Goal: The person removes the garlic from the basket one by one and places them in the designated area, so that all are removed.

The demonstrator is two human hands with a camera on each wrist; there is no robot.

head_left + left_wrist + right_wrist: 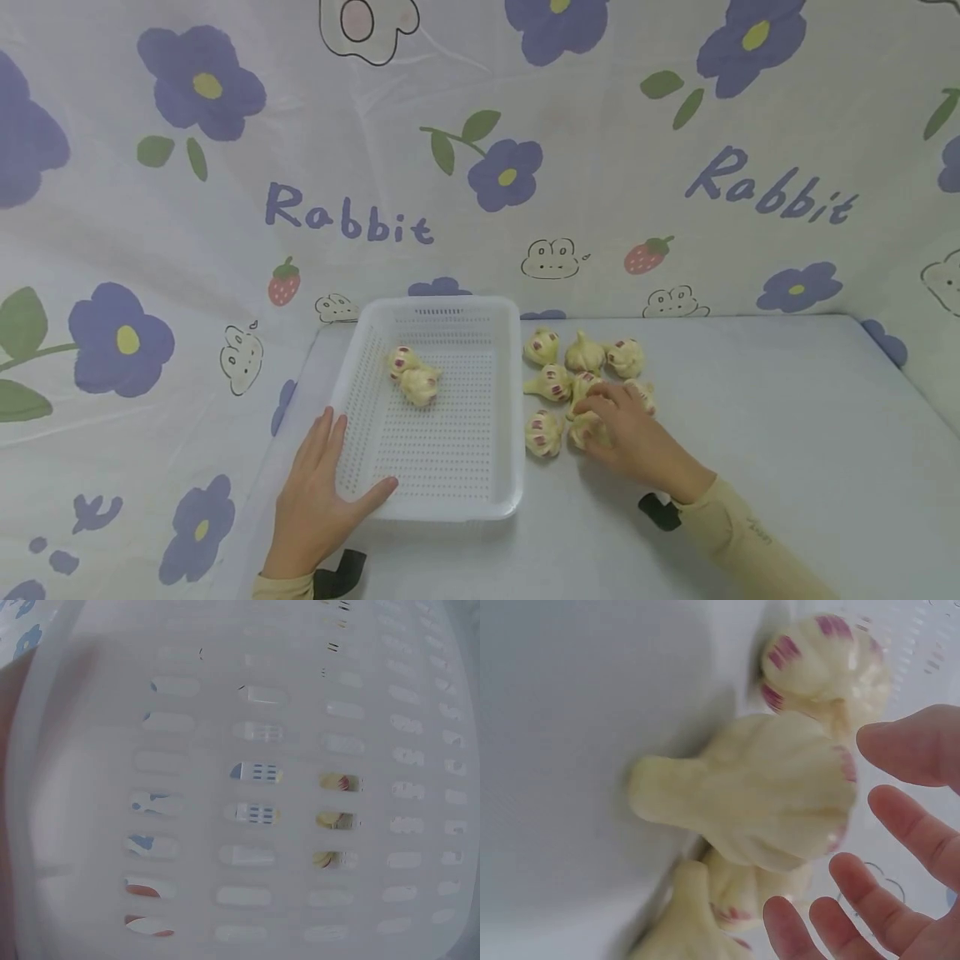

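A white perforated plastic basket [431,510] stands on the table with two garlic bulbs [419,386] inside, lying against each other. My left hand [317,497] lies at its near left corner, fingers along the outer left side and thumb over the front rim; the left wrist view looks closely at the slotted basket wall [247,896]. Right of the basket sits a group of garlic bulbs [543,433]. My right hand [628,431] hovers at the near bulb there, hiding part of it. In the right wrist view the fingers [911,825] are spread beside a garlic bulb [757,791], apparently without gripping it.
More garlic bulbs [585,353] sit close together along the basket's right side. A white cloth [480,258] printed with flowers and rabbits hangs behind and to the left. The pale tabletop [772,417] stretches to the right. Black straps [660,511] show at both wrists.
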